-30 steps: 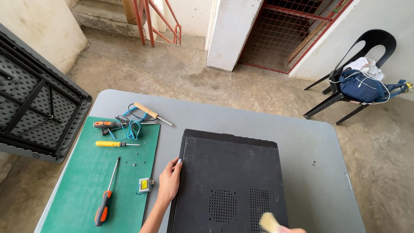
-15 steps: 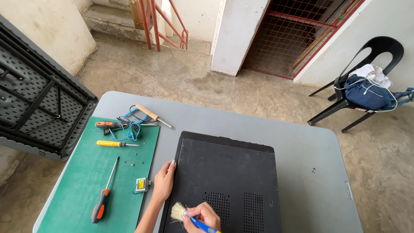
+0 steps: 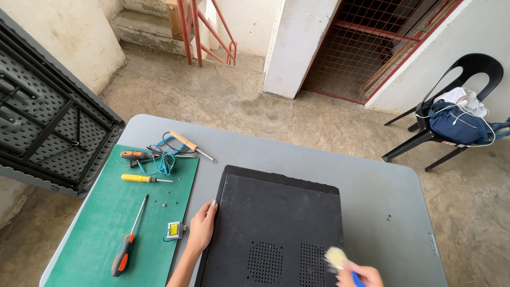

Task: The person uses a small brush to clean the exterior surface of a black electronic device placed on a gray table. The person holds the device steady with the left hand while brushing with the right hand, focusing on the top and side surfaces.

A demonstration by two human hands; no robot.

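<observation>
Black computer case (image 3: 276, 228) lies flat on the grey table (image 3: 382, 191), its vented side panel facing up, with two perforated grilles near the bottom edge of the view. The left hand (image 3: 202, 228) is laid open against the case's left edge, fingers extended and flat, nothing grasped. The right hand (image 3: 360, 276) is seen only partly at the bottom of the frame — it is closed around the blue handle of a small brush (image 3: 340, 261), whose pale bristles rest on or just above the panel beside the right grille; contact cannot be told for certain.

Just left of the case a green cutting mat (image 3: 95, 234) is spread on the table. On it are laid an orange-and-black screwdriver (image 3: 127, 242), a yellow-handled screwdriver (image 3: 143, 179), a second orange-handled driver (image 3: 135, 155), a coiled blue cord (image 3: 162, 159), and a small yellow-and-metal component (image 3: 174, 230) near the left hand. A wooden-handled tool (image 3: 191, 144) lies at the mat's upper corner, partly on the table.

Beyond the table a black plastic chair (image 3: 457, 95) stands on the concrete floor, carrying a blue bag (image 3: 459, 125) — well apart from the work. A folded black table (image 3: 48, 122) leans at the left.
</observation>
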